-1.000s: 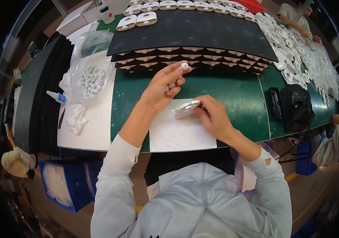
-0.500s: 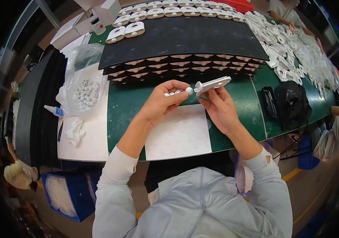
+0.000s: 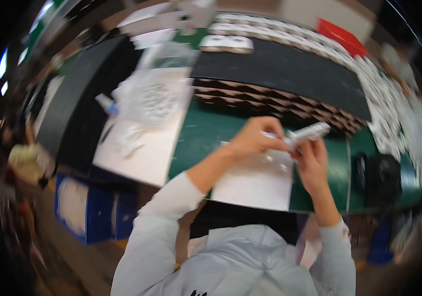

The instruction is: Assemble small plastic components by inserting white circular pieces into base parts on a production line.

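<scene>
Motion blurs the picture. My right hand (image 3: pixel 313 165) grips a flat white plastic part (image 3: pixel 314 132) from below, its long end pointing up and to the right. My left hand (image 3: pixel 256 140) is closed at the part's left end, thumb and fingertips against or very near it. White balls (image 3: pixel 270 134) show as a pale patch between the left fingers; how many cannot be made out. Under both hands a white sheet (image 3: pixel 250 185) lies on the green table (image 3: pixel 206 123). Two pale blurred spots appear just below the hands, too smeared to identify.
To the left is a clear bag of white balls (image 3: pixel 154 101), with a small bottle (image 3: pixel 106 104) and crumpled white tissue (image 3: pixel 127 140). Stacked black boards (image 3: pixel 280 59) with rows of white parts stand ahead. A white heap (image 3: pixel 393 128) and black bag (image 3: pixel 386 172) are at right.
The whole view has swung, so the table's things sit farther right and tilted. My left hand has come up against the white part's end; earlier a ball at its fingertips showed plainly.
</scene>
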A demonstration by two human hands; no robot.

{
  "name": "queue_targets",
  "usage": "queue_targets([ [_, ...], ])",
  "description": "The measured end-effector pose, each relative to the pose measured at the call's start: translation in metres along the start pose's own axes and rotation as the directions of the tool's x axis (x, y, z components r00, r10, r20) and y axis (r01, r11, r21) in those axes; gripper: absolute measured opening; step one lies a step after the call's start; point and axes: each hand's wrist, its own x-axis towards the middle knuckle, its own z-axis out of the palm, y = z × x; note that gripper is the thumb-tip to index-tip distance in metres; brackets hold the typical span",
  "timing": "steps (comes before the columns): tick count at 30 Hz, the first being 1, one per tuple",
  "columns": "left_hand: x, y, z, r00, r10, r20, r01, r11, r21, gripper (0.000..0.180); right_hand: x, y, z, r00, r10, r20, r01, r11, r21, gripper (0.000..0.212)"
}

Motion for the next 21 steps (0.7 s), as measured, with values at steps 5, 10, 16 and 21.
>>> queue_targets([
  [5,0.000,-0.001,-0.003,0.992,0.096,-0.077,-0.110,0.973,-0.202,0.022,0.019,-0.028,0.007,0.990,-0.102,0.096,0.121,0.967,-0.226,0.015],
  [10,-0.003,-0.003,-0.003,0.977,0.083,-0.197,-0.164,0.881,-0.444,0.025,0.062,-0.070,0.019,0.937,-0.096,0.335,0.235,0.885,-0.403,0.017],
  [16,0.011,-0.016,-0.016,0.998,-0.044,-0.037,0.006,0.723,-0.691,0.033,0.136,-0.076,0.011,0.956,-0.239,0.172,0.294,0.733,-0.614,0.038],
  [21,0.028,-0.025,-0.021,0.963,-0.254,0.085,0.213,0.535,-0.818,0.045,0.186,-0.061,-0.026,0.987,-0.078,0.139,0.148,0.766,-0.625,0.040],
])
